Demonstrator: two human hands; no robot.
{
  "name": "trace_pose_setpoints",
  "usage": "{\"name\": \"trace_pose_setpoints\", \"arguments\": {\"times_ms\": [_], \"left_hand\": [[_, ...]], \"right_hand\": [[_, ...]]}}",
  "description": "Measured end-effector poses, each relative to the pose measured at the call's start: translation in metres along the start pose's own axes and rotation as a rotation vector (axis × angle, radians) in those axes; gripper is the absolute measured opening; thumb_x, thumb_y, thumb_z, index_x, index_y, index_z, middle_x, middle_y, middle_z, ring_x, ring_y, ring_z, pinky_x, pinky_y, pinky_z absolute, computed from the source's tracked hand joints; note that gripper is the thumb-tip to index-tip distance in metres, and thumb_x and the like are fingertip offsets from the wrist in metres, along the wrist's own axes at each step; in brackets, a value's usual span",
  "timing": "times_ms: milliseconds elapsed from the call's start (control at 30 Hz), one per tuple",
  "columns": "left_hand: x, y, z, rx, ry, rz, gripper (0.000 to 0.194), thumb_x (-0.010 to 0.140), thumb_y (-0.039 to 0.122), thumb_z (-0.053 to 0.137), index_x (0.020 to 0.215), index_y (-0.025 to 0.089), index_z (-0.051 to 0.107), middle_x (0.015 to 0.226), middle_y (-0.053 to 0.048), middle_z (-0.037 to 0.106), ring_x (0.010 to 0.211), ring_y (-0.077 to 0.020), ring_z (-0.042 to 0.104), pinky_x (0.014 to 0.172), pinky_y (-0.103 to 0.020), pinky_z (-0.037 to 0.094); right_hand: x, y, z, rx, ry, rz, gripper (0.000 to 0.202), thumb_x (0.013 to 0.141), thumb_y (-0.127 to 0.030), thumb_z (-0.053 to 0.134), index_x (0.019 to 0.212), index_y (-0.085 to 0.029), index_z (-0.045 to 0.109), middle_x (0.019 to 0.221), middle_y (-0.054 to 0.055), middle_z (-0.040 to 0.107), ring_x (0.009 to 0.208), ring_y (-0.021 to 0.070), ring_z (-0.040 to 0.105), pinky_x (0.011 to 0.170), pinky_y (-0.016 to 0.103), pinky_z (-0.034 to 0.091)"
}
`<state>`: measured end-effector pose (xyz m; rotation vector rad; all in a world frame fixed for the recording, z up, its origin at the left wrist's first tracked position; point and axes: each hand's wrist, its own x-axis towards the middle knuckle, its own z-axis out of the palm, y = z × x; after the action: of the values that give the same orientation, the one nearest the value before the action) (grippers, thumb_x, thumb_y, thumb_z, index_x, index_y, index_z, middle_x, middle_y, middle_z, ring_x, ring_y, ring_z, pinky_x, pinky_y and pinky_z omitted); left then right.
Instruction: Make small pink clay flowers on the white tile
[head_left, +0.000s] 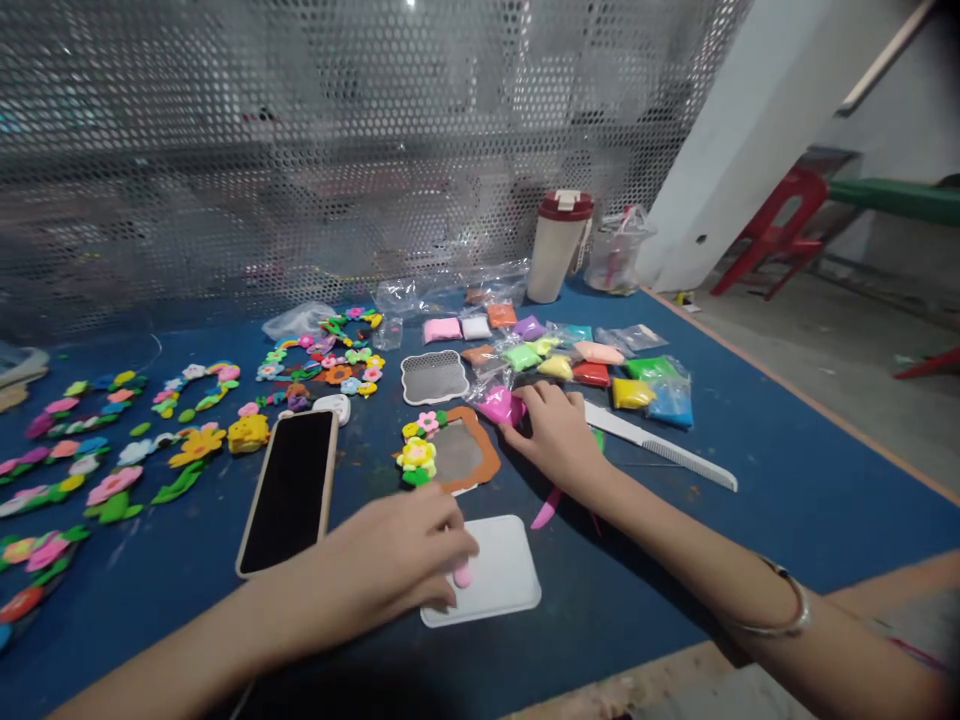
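Observation:
My left hand (409, 555) is curled over a white board (502, 575), slightly blurred. Between its thumb and fingertips is a small pink piece of clay (463, 576), close to the board's surface. My right hand (556, 435) reaches further forward, fingers and thumb closed around a bag of magenta clay (499, 405). Just left of it lies a mirror-shaped frame edged in brown clay (487, 455), with a yellow clay flower (417, 455) and a pink flower on its left side. A pink modelling tool (547, 510) shows partly under my right wrist.
A white comb (675, 450) lies right of my right hand. Several clay bags (592, 370) and a scalloped mirror (433, 378) are behind. A phone (291, 490) and flower-decorated clay pieces (116, 490) cover the left. A tumbler (555, 250) stands at the mesh panel (300, 150).

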<state>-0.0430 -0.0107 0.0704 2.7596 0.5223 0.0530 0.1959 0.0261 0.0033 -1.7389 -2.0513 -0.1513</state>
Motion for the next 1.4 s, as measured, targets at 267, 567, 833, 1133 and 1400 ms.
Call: {"name": "trace_pose_setpoints", "arguments": {"times_ms": [267,567,833,1133,1400], "left_hand": [[0.014,0.012,0.018,0.183,-0.121,-0.038,0.012,0.086,0.007,0.053,0.084,0.018,0.058,0.09,-0.002,0.062,0.074,-0.0143,0.055,0.059,-0.023,0.039],[0.01,0.005,0.024,0.105,0.032,-0.125,0.025,0.09,0.036,0.051,0.075,0.017,0.059,0.068,-0.002,0.062,0.058,-0.0154,0.054,0.048,-0.025,0.033],[0.015,0.021,0.039,-1.359,0.238,-0.514,0.006,0.076,0.018,0.064,0.072,0.016,0.068,0.08,-0.005,0.074,0.069,-0.0145,0.068,0.064,-0.022,0.05],[0.028,0.005,0.035,-1.774,0.409,-0.685,0.039,0.057,0.04,0.081,0.064,0.015,0.052,0.041,-0.001,0.065,0.032,-0.0111,0.057,0.033,-0.015,0.041],[0.023,0.006,0.029,-1.655,0.466,-0.773,0.035,0.068,0.046,0.073,0.077,0.015,0.06,0.069,-0.005,0.073,0.065,-0.0149,0.069,0.059,-0.02,0.049]], "right_hand": [[-0.003,0.004,0.002,0.058,-0.001,0.007,0.024,0.087,-0.036,0.049,0.101,-0.018,0.058,0.097,0.013,0.059,0.091,0.0303,0.053,0.073,0.04,0.037],[-0.003,0.012,-0.024,0.27,0.022,-0.048,0.019,0.09,-0.026,0.047,0.105,-0.018,0.055,0.101,0.012,0.058,0.099,0.0258,0.055,0.083,0.04,0.046],[-0.012,-0.005,-0.018,0.346,-0.001,-0.073,0.021,0.087,-0.02,0.052,0.107,-0.016,0.054,0.102,0.012,0.055,0.097,0.0261,0.053,0.083,0.042,0.047],[-0.006,0.003,-0.011,0.382,0.015,-0.058,0.02,0.086,-0.017,0.051,0.106,-0.014,0.053,0.104,0.013,0.053,0.099,0.0267,0.051,0.085,0.043,0.045],[-0.028,-0.024,-0.032,0.543,-0.129,-0.365,0.012,0.089,-0.021,0.046,0.079,-0.019,0.051,0.077,0.004,0.055,0.072,0.0159,0.051,0.063,0.028,0.043]]}}
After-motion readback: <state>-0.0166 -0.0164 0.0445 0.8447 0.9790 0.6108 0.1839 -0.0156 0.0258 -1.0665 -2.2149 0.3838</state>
